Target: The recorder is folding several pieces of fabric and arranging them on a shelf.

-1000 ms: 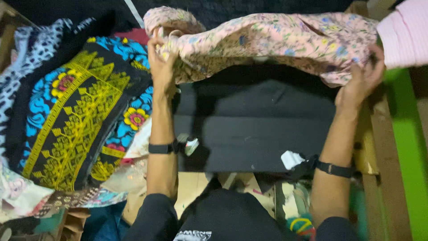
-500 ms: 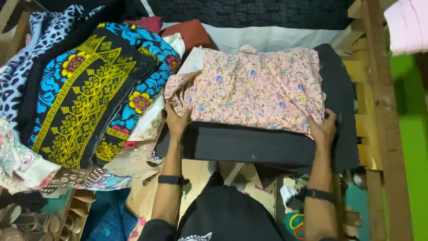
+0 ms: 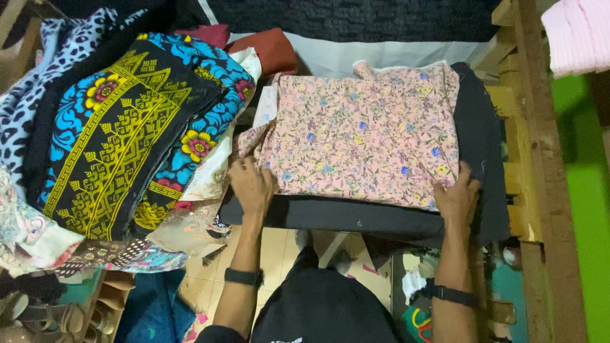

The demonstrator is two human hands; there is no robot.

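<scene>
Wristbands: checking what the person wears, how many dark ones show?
2: one wristband on the left forearm, another wristband on the right, both below the pink floral cloth.

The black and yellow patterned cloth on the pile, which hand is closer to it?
Left. The left hand rests at the pink floral garment's near left corner, beside the patterned cloth; the right hand presses the opposite corner.

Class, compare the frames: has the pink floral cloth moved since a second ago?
Yes. The pink floral cloth came down from being held bunched up in the air and now lies spread flat on the black board.
</scene>
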